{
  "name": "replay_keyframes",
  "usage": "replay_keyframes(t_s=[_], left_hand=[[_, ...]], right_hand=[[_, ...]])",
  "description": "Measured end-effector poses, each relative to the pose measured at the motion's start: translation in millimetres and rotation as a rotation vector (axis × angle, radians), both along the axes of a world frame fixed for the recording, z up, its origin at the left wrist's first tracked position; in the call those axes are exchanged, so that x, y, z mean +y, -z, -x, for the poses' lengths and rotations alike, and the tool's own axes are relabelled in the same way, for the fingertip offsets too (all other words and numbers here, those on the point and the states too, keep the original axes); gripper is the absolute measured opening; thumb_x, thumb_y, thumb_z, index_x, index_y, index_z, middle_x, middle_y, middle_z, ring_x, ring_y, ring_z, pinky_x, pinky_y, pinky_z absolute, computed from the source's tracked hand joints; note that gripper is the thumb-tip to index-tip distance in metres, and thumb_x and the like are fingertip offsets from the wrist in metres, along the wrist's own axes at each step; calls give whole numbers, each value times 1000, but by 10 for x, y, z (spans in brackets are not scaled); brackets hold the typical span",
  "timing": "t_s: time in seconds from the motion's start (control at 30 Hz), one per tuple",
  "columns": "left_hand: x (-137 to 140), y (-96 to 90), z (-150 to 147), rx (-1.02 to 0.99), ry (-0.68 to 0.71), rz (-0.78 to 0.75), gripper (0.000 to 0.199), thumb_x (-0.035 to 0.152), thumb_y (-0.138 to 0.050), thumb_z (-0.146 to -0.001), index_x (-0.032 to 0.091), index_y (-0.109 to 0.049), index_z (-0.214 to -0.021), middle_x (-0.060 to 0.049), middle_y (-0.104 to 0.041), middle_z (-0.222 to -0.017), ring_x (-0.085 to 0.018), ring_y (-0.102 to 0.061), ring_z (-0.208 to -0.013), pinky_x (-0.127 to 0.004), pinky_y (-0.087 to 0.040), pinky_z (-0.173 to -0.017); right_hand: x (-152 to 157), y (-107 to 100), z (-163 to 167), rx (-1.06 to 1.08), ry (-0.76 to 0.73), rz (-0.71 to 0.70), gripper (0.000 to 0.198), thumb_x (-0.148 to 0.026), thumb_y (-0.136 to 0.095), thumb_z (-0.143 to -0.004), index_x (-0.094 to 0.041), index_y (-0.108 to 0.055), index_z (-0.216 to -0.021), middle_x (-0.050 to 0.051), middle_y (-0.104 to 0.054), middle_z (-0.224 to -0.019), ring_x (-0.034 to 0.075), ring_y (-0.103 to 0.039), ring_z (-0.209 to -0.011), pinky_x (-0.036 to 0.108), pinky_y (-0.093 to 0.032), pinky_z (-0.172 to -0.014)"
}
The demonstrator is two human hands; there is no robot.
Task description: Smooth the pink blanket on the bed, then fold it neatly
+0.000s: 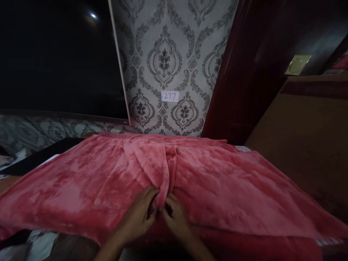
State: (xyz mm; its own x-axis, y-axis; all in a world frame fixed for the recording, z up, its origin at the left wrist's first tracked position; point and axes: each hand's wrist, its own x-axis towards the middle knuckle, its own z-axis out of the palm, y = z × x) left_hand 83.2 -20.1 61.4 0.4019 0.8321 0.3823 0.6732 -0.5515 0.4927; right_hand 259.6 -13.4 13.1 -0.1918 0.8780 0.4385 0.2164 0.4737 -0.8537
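Note:
A pink plush garment lies spread wide across the surface in front of me. Two of its edges run down the middle as a narrow fold, with a gap beside it higher up. On the left side of this fold, my left hand has its fingers closed in a pinch on the cloth. My right hand pinches the same fold from the right, with its fingertips close to those of the left. The fingertips are partly hidden, so any small fastener between them cannot be made out.
A large dark screen stands at the back left, before patterned wallpaper bearing a paper label marked 277. A brown cardboard box rises at the right. Dark flat material and pale cloth lie at the left.

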Motion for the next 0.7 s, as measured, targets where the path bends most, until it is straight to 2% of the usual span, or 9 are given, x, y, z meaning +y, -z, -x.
replay_keyframes(t_s=[0.07,0.13,0.2,0.3,0.4,0.47,0.57,0.7], left_hand=[[-48,130,36,81,31,-42,70,12,-54,-77,24,-47,-145,-12,-56,-142,-26,-54,-132,-45,-48,-111],[-62,240,28,160,29,-81,78,12,-57,-75,25,-43,-150,-12,-54,-146,-29,-52,-135,-48,-46,-114],[-36,307,-19,200,-14,-151,73,13,-56,-76,21,-47,-148,-14,-58,-142,-30,-55,-131,-49,-49,-110],[38,316,-83,139,-43,-248,55,12,-45,-82,20,-62,-134,-12,-69,-126,-26,-64,-118,-44,-55,-102],[62,222,24,-38,-51,-168,42,21,-43,-87,24,-73,-116,-8,-74,-113,-23,-68,-107,-39,-56,-100],[18,133,258,-133,-87,-55,38,33,-46,-87,28,-75,-111,-6,-74,-111,-25,-68,-105,-39,-57,-98],[-112,59,834,-166,-146,58,39,50,-51,-84,33,-77,-106,-3,-76,-107,-28,-69,-99,-39,-59,-91],[-265,180,1614,-237,-270,250,47,69,-55,-72,36,-78,-96,-1,-76,-108,-31,-69,-105,-42,-58,-95]], right_hand=[[-44,-27,12,89,-47,-1,14,-17,-57,-83,-21,-69,-87,4,-71,-92,19,-65,-89,28,-52,-82],[-91,-73,-7,118,-64,9,11,-21,-58,-86,-21,-69,-84,3,-69,-89,19,-65,-87,28,-51,-82],[-118,-145,-50,105,-84,21,12,-23,-59,-86,-21,-70,-84,4,-68,-89,19,-65,-89,29,-51,-84],[-87,-277,-160,87,-124,21,14,-28,-60,-88,-21,-71,-82,4,-69,-89,19,-65,-91,30,-50,-87],[19,-376,-304,112,-22,54,23,-37,-58,-91,-21,-72,-82,3,-69,-82,18,-63,-80,29,-51,-78],[110,-399,-394,172,70,138,28,-43,-57,-91,-20,-73,-86,3,-69,-79,17,-62,-74,29,-51,-72],[254,-384,-493,300,109,265,32,-48,-64,-84,-20,-71,-98,4,-72,-90,16,-62,-68,29,-53,-64],[470,-368,-592,434,101,370,45,-49,-73,-71,-22,-65,-107,6,-72,-100,15,-64,-63,26,-51,-50]])
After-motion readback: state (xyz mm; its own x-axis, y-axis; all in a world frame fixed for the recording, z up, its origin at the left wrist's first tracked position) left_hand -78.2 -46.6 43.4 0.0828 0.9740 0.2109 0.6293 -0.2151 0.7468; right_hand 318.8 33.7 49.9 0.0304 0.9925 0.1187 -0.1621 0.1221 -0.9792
